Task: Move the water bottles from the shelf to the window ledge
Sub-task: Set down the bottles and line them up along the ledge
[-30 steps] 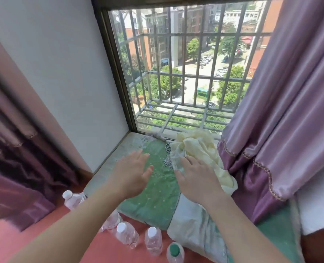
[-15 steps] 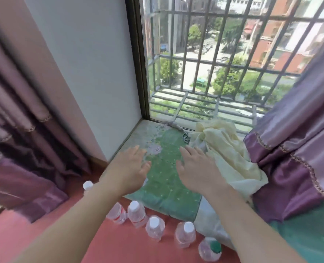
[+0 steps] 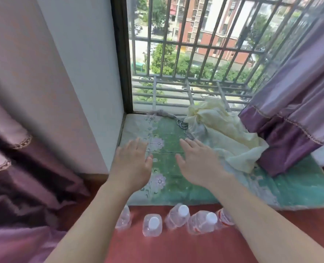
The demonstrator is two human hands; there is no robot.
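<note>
Five clear water bottles are standing in a row on the red surface just below the front edge of the window ledge, the rightmost partly hidden behind the right forearm. A green floral cloth is covering the ledge. The left hand and right hand are hovering side by side over the cloth, palms down, fingers spread wide and holding nothing. A crumpled pale yellow fabric is lying beside the right hand, against a purple curtain. Metal window bars are standing beyond the ledge.
</note>
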